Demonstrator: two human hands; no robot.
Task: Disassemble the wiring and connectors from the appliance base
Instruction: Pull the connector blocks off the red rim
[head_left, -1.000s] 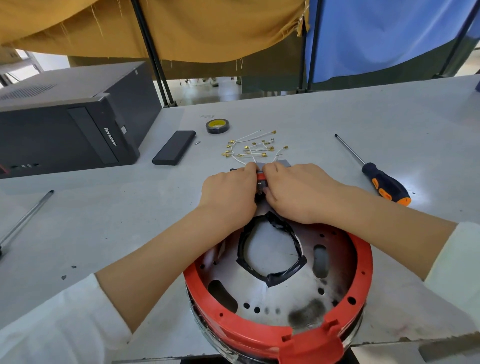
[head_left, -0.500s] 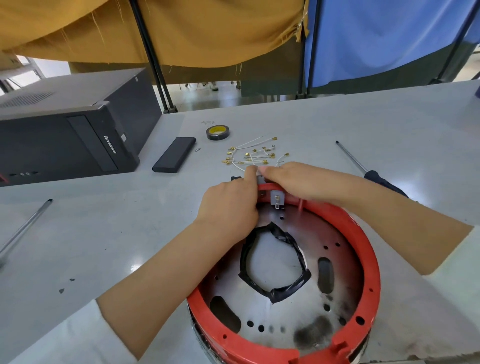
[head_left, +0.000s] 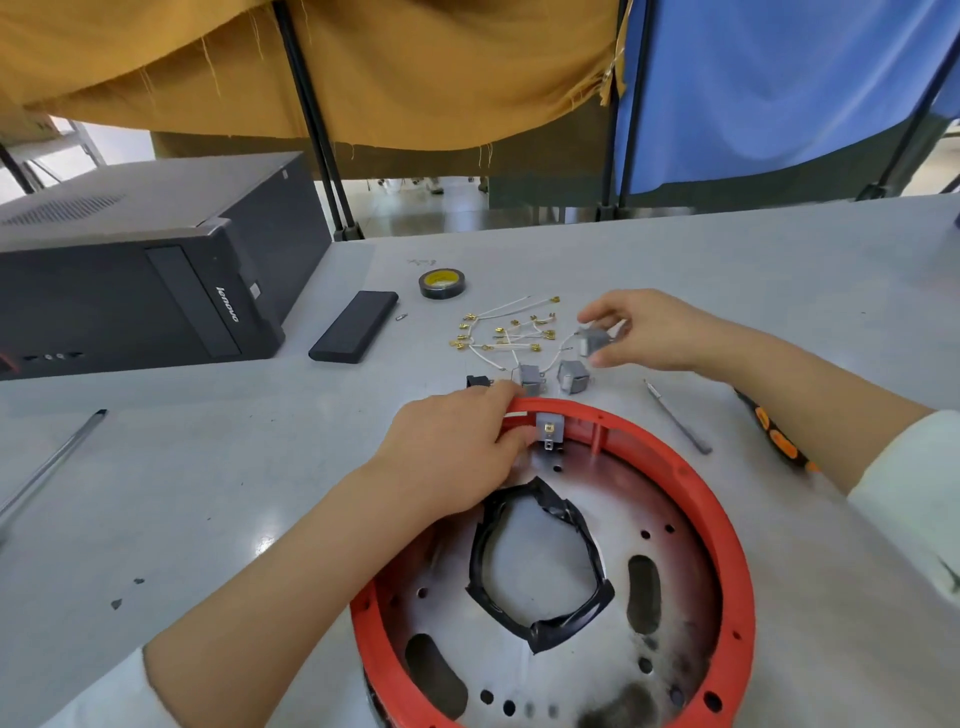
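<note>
My right hand (head_left: 654, 332) pinches a small grey block connector (head_left: 594, 340); I should set it gently beside the two on the grey counter (head_left: 260, 467). My left hand (head_left: 457, 447) grips the round red-rimmed metal appliance base (head_left: 727, 545), steadying it.

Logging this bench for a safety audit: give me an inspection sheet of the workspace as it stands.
Surface: grey table, small dark specks at left.
Job's things: red appliance base, one grey connector on its rim; two loose connectors beyond it.
Clutter: tape roll, black slab, screwdriver, computer case.
Grippers: left hand on the rim; right hand pinches a grey connector.
Cables: white wires with brass terminals.
Surroundings: yellow and blue curtains.
</note>
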